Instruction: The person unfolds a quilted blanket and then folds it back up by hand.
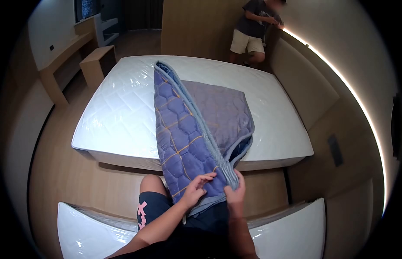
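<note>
A quilted blue-purple pad (179, 134) with yellow lines and a pale blue edge band runs from the mattress down to my lap, partly folded. Its greyish underside (220, 108) lies on the white mattress (119, 108). My right hand (236, 190) grips the pad's edge band near a corner, thumb on top. Resting on the pad's near end, my left hand (198, 188) has its fingers bent over the fabric; whether it pinches any cloth is unclear.
A second white mattress (93, 235) is beneath me. Behind the far mattress, by the headboard (302, 82), stands another person (252, 32). A wooden desk (67, 56) and stool (95, 60) are at the left. A lit strip (360, 105) runs along the right wall.
</note>
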Motion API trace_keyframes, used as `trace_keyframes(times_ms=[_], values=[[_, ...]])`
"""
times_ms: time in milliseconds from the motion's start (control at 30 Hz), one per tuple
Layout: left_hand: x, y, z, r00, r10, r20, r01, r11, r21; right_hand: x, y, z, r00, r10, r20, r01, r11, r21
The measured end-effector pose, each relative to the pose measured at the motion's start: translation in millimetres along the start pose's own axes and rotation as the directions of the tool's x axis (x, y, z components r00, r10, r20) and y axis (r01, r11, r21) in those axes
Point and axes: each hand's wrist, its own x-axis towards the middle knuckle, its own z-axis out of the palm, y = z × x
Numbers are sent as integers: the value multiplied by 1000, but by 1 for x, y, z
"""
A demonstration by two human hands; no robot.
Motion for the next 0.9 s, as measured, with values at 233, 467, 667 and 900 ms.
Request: trace_keyframes(times_ms=[233,467,667,900], values=[[-36,-32,-34,996,86,19,-60,510,858,77,-88,0,868,-490,83,494,833,-249],[-32,-58,26,782,-463,418,28,696,718,17,-225,42,185,-180,966,956,261,-134],[-128,-68,-81,940,-281,195,98,768,633,-72,-80,-20,13,141,990,902,425,-73],[-136,5,-161,587,-91,-805,70,996,-62,-109,-69,-91,309,239,920,805,449,-387]])
